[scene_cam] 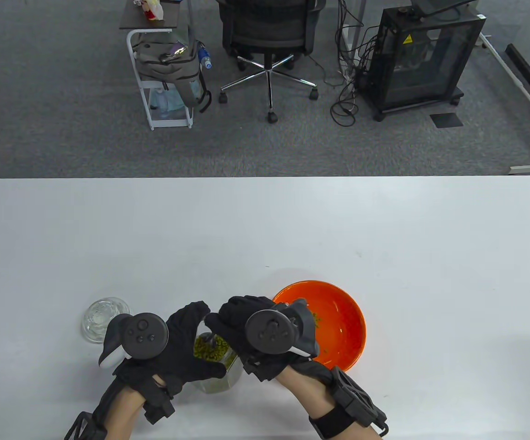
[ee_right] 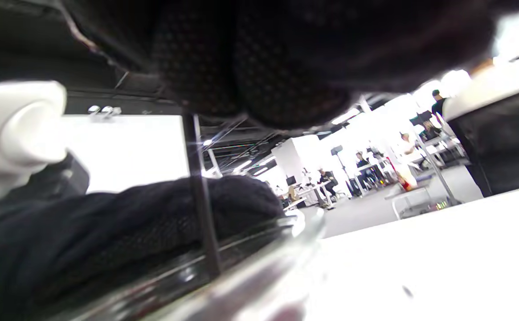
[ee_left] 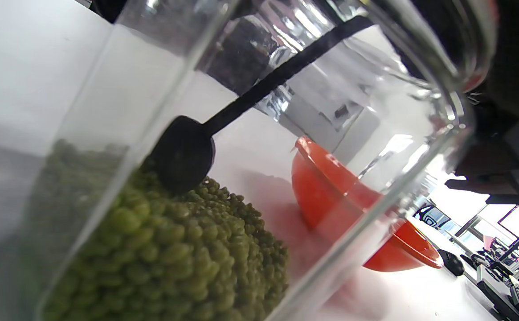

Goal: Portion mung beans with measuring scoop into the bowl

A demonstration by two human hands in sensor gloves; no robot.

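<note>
You have one glass jar (scene_cam: 216, 366) of mung beans (scene_cam: 210, 347) at the lower middle of the table view, standing on the white counter (scene_cam: 265, 238). Your left hand (scene_cam: 177, 348) grasps this jar around its side, with the fingers curled on the glass. Your right hand (scene_cam: 251, 330) is above the jar mouth and holds one black measuring scoop (ee_left: 183, 154); in the left wrist view the handle goes up toward the upper right and the round head touches the top of the beans inside the jar.

There is one orange bowl (scene_cam: 338, 330) just to the right of the jar, in the lower right-middle of the table view. A few green beans lie already inside it, near its left part. One clear glass lid (scene_cam: 102, 318) lies on the counter at the lower left, near your left hand.

Behind the counter, at the top of the frame, you can see one office chair (scene_cam: 269, 36), one grey backpack (scene_cam: 173, 68) on a white rack, and one black cabinet (scene_cam: 423, 59). The cabinet carries one yellow triangle warning sticker; its writing is too small to read. No brand is readable on the jar or the bowl.
</note>
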